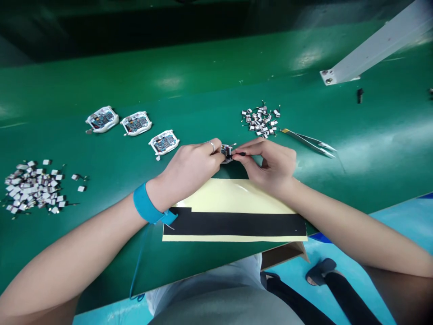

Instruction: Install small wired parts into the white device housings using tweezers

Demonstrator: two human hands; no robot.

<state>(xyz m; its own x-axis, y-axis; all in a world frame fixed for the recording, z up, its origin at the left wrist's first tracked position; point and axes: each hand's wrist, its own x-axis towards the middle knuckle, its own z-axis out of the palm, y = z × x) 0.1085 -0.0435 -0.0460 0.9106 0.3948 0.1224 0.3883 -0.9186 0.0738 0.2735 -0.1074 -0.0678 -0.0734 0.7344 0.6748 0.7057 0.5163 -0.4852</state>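
The left hand (pixel 196 164) grips a circuit unit (pixel 225 154), seemingly to steady it; the right hand (pixel 273 164) pinches a black piece (pixel 241 154) beside it, tweezers (pixel 306 139) handily just beyond.

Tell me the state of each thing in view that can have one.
White-framed circuit unit: held, circuitry exposed
Left hand: gripping that unit
Right hand: pinching small black piece
Three similar units: lying, circuitry exposed
Slim metal tweezers: lying, arms apart
Blue wrist strap: fastened
Yellow-and-black rectangular sheet: lying flat
Small white blocky parts: mostly heaped
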